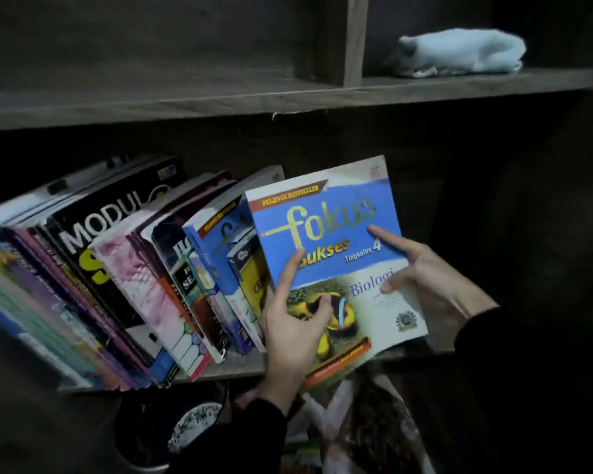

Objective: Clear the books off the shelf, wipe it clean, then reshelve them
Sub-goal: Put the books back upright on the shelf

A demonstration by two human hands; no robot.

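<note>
— While that blue biology book (336,241) is up in both hands, can you say which stage this is?

— Not for certain. The left hand (295,323) holds it at the lower left corner, forefinger and thumb laid on the cover. The right hand (421,271) pinches the right edge, thumb and forefinger on the front; I take the other fingers to be behind. The book is tilted, its bottom edge out past the front edge of the lower shelf (226,371), just beside the last book of the row.

— And the rest?

— A long row of books (124,268) leans leftward along that shelf, from its left end to about the middle. The right end is too dark to read.

— The wiping?

— A white cloth (463,51) lies bunched in the right compartment of the upper shelf (185,104), in nobody's hand. Nothing shows whether it has been used.

— So your guess?

— Either clearing has barely begun, or reshelving is nearly done. With the cloth set aside and the row so full, I lean towards reshelving, though only weakly.
</note>
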